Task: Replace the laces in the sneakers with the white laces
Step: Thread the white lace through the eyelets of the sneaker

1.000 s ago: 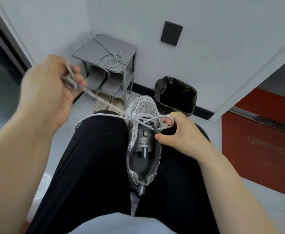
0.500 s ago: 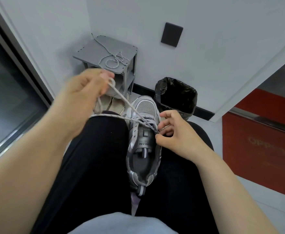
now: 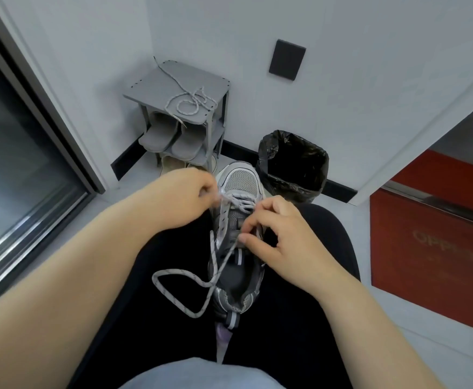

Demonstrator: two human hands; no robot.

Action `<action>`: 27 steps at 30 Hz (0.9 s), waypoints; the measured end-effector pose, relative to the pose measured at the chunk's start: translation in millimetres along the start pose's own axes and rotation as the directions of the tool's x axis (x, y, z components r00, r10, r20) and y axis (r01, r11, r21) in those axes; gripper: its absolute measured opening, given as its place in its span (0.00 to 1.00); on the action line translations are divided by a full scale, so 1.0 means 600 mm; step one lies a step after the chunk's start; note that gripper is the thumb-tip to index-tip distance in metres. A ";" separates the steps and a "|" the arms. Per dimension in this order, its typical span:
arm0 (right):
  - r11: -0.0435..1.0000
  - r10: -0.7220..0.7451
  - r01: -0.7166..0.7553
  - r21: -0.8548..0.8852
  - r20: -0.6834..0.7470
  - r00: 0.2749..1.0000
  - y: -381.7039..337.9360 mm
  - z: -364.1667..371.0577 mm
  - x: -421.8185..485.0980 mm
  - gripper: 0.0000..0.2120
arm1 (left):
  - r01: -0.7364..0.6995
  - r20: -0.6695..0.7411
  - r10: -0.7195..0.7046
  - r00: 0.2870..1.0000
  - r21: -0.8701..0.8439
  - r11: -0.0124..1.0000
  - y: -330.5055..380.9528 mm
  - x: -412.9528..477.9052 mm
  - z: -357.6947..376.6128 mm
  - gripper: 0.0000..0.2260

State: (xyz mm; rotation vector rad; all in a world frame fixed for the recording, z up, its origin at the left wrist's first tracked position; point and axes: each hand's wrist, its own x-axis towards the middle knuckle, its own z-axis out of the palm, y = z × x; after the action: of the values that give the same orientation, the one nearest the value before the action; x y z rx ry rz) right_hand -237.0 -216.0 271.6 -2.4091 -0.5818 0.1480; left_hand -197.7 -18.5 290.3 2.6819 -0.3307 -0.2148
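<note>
Silver-grey sneaker (image 3: 239, 182) is pictured sole down between the thighs (image 3: 145, 318), toe pointed away. A speckled white lace (image 3: 173, 271) is threaded through its front eyelets, the slack looped across the left thigh. A second lace (image 3: 194, 96) is seen coiled atop a grey shoe rack (image 3: 156, 82).

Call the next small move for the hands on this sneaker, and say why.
Probably the right hand should pull its strand up to take in slack. It pinches the lace over the tongue of the sneaker, the left hand pinches at the crossings near the toe, and a long loose loop sags across the left thigh.
</note>
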 end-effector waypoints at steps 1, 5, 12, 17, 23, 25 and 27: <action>0.998 0.025 -0.021 0.059 -0.063 0.998 -0.007 0.000 0.000 0.04 | 0.037 -0.008 -0.039 0.999 -0.188 0.982 0.004 0.001 -0.006 0.09; 0.823 0.172 -0.094 0.560 -0.090 0.981 -0.055 0.005 0.013 0.12 | 0.078 0.074 -0.024 0.997 -0.928 0.364 0.050 -0.011 -0.032 0.14; 0.680 0.050 0.002 0.733 -0.049 0.998 -0.062 -0.009 0.033 0.11 | -0.053 -0.041 -0.099 0.994 -0.991 -0.119 0.057 -0.005 -0.060 0.11; 0.910 0.104 -0.067 0.408 -0.067 0.992 -0.003 -0.032 0.018 0.14 | 0.056 0.010 -0.349 0.937 -0.991 0.122 -0.008 -0.018 -0.039 0.13; 0.920 0.173 -0.136 0.368 -0.069 0.983 0.011 -0.039 0.011 0.12 | 0.232 -0.177 -0.510 0.842 -0.734 0.638 -0.063 -0.035 -0.030 0.12; 0.917 0.167 -0.129 0.376 -0.071 0.983 0.007 -0.037 0.013 0.15 | 0.321 -0.285 -0.473 0.834 -0.447 0.835 -0.068 -0.039 -0.030 0.10; 0.902 0.145 -0.121 0.414 -0.029 0.989 -0.008 -0.028 0.019 0.15 | 0.204 -0.431 -0.269 0.862 -0.191 0.960 -0.049 -0.043 -0.025 0.14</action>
State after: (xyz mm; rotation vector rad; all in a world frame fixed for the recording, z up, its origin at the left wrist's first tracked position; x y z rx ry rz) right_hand -224.4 -217.2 287.9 -2.0306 -0.3180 0.2325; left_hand -213.9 20.1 293.8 2.5277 0.1579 0.3088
